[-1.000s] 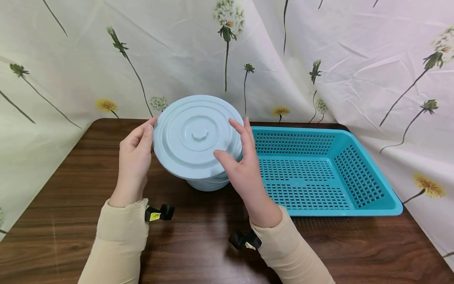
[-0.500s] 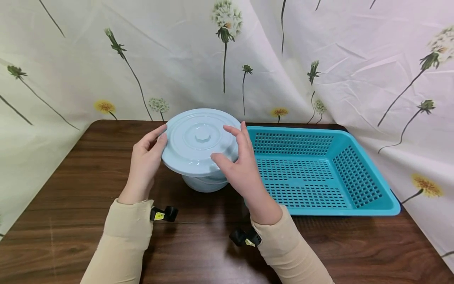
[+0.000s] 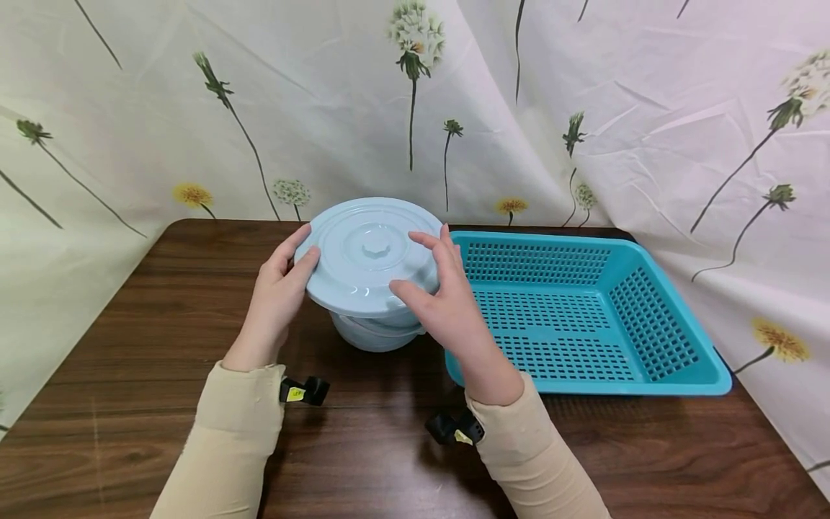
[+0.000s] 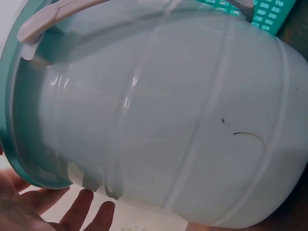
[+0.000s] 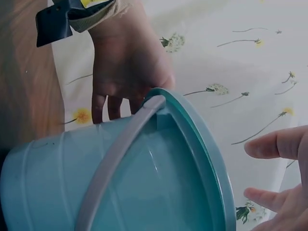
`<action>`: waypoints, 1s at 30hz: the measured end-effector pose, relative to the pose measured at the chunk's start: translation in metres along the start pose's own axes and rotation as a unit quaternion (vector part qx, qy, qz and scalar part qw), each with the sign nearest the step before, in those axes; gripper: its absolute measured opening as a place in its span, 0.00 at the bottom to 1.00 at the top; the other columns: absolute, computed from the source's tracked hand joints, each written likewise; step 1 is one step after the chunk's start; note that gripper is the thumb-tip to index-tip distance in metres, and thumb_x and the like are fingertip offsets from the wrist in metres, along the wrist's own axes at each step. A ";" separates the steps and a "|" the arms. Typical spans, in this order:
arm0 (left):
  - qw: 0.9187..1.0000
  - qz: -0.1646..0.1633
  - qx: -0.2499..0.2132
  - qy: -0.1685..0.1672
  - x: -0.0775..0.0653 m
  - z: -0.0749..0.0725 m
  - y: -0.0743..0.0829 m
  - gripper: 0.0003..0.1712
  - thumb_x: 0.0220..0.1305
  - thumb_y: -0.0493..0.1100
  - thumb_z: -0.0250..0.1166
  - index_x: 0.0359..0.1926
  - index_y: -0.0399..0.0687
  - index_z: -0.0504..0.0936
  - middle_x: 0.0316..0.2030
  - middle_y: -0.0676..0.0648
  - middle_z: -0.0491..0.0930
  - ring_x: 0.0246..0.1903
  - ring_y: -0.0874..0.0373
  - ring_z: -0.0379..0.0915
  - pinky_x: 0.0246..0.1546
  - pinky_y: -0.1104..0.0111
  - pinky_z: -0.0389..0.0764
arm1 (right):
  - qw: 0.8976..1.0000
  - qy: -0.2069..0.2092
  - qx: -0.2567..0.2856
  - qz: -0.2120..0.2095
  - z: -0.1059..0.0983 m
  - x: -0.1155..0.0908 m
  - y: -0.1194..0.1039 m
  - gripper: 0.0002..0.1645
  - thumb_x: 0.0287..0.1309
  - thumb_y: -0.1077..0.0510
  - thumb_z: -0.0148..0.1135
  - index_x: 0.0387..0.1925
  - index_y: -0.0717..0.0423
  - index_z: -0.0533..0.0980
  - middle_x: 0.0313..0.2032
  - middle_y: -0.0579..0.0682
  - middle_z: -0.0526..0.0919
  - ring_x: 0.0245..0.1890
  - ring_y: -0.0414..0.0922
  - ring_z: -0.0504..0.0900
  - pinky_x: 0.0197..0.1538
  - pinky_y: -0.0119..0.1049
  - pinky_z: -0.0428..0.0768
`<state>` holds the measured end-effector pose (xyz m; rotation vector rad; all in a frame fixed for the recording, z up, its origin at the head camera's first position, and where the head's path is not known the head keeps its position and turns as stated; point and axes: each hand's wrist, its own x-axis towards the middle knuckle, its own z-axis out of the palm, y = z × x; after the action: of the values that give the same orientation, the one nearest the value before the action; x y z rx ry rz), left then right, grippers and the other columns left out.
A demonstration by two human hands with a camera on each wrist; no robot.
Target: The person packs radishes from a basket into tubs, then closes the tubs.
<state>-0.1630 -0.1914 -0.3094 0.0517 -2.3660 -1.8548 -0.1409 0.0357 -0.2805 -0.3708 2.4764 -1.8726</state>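
A pale blue lid (image 3: 363,285) with a small central knob sits on a pale blue bucket (image 3: 371,336) in the middle of the table. My left hand (image 3: 275,303) grips the lid's left edge, thumb on top and fingers under the rim along the bucket's side. Over the right part of the lid, my right hand (image 3: 452,310) spreads its thumb and fingers. In the right wrist view, a gap shows between that hand (image 5: 288,178) and the lid's rim. A grey carrying handle (image 5: 110,159) hangs against the bucket wall.
Right of the bucket stands a turquoise perforated basket (image 3: 687,317), its near left corner close to my right forearm. The dark wooden table (image 3: 363,447) extends to the front. Behind hangs a white cloth (image 3: 311,108) printed with dandelions.
The lid, earlier tilted up toward me, has come down flatter over the bucket. My left hand has moved right with its edge; my right hand stays nearly in place.
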 end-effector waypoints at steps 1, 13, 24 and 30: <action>1.000 0.002 0.001 -0.004 0.000 0.000 -0.001 0.33 0.76 0.54 0.50 0.77 0.53 0.57 0.77 0.50 0.53 0.76 0.56 0.49 0.74 0.56 0.56 | 1.000 -0.004 -0.003 0.003 -0.001 0.000 0.000 0.36 0.60 0.55 0.62 0.69 0.47 0.65 0.79 0.43 0.35 0.79 0.51 0.28 0.74 0.67 0.44; 1.000 -0.001 0.004 -0.013 0.000 0.001 -0.001 0.35 0.75 0.55 0.51 0.77 0.54 0.54 0.77 0.50 0.52 0.77 0.57 0.46 0.75 0.56 0.54 | 0.998 -0.026 -0.048 0.015 -0.002 0.000 0.001 0.40 0.61 0.52 0.62 0.73 0.46 0.60 0.79 0.45 0.31 0.78 0.54 0.26 0.74 0.66 0.42; 1.000 0.010 0.012 -0.018 0.000 0.000 -0.001 0.35 0.76 0.55 0.50 0.77 0.52 0.54 0.77 0.49 0.52 0.77 0.56 0.45 0.75 0.55 0.53 | 0.998 -0.035 -0.041 0.029 -0.007 0.000 0.001 0.40 0.62 0.52 0.63 0.73 0.43 0.59 0.79 0.41 0.30 0.79 0.48 0.28 0.75 0.63 0.49; 1.000 0.015 0.013 -0.013 0.000 0.000 -0.001 0.36 0.76 0.58 0.49 0.77 0.50 0.55 0.77 0.48 0.52 0.77 0.55 0.45 0.75 0.54 0.54 | 0.998 -0.025 0.035 0.045 -0.010 0.002 -0.001 0.38 0.62 0.56 0.62 0.72 0.46 0.61 0.79 0.39 0.33 0.79 0.46 0.32 0.74 0.58 0.55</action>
<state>-0.1632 -0.1914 -0.3108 -0.0047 -2.3939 -1.8221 -0.1442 0.0447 -0.2765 -0.2942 2.3476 -1.8856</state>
